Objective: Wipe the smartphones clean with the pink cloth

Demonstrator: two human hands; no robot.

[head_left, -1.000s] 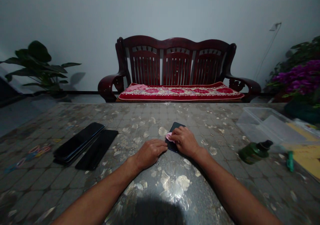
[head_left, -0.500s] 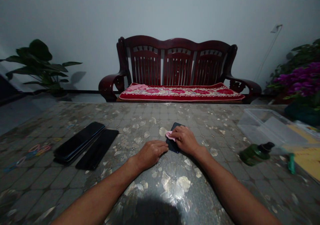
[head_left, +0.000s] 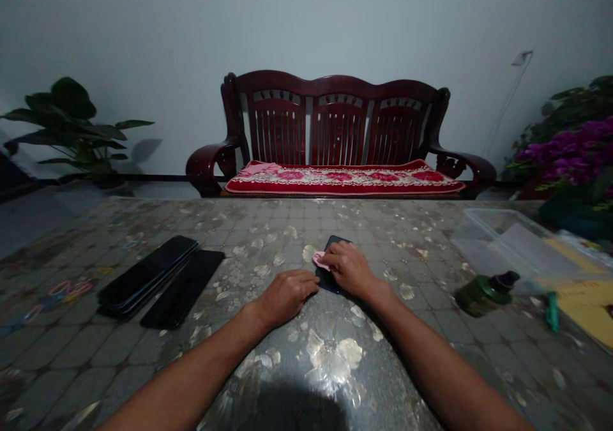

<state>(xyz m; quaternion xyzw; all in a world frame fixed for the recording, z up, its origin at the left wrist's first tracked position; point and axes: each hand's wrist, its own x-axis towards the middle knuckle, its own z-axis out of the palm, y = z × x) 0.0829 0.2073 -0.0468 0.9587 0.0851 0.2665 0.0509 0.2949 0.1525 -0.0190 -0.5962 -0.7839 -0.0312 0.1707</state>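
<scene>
A dark smartphone (head_left: 329, 282) lies flat on the patterned table, partly covered by my right hand (head_left: 352, 268). Pinched in that hand's fingers is a pink cloth (head_left: 320, 260), pressed against the phone's surface near its left edge. My left hand (head_left: 290, 294) rests on the table with its fingers curled, and the fingertips hold the phone's lower left edge. To the left lie a stack of dark smartphones (head_left: 148, 272) and, beside it, a single black smartphone (head_left: 184, 290).
On the right stand a green pump bottle (head_left: 483, 295), a clear plastic box (head_left: 507, 246) and a small green object (head_left: 552, 311) near yellow paper (head_left: 587, 306). Coloured bands (head_left: 62, 290) lie far left. A wooden bench (head_left: 335, 121) stands beyond the table.
The view has shifted slightly. My right hand still presses the pink cloth on the phone, and my left hand stays at the phone's edge.
</scene>
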